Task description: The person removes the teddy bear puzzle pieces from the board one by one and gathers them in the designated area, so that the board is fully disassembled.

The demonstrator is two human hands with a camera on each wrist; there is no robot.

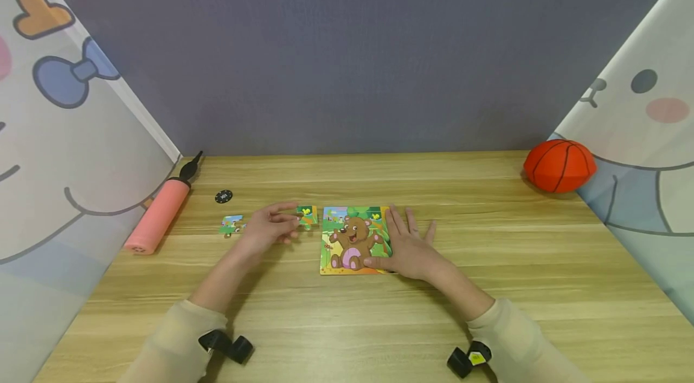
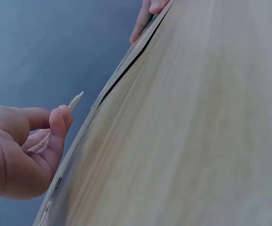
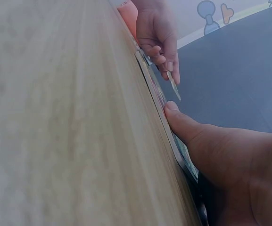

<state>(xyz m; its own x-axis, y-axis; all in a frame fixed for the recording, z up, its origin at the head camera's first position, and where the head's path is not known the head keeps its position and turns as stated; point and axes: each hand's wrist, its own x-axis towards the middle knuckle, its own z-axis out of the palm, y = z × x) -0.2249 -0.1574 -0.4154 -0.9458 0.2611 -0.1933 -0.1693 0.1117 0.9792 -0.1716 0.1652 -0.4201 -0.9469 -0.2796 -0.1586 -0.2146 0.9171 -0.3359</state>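
left hand (image 1: 269,226) pinches a puzzle piece (image 1: 306,216); right hand (image 1: 409,244) lies flat on the bear puzzle (image 1: 352,239).

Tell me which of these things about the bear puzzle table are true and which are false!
1. The left hand pinches a puzzle piece. True.
2. The right hand is lifted high above the table. False: it lies flat on the right edge of the bear puzzle.
3. An orange ball sits at the far right of the table. True.
4. The pink pump lies on top of the puzzle. False: it lies at the table's left edge, apart from it.
5. Another loose piece lies left of the left hand. True.
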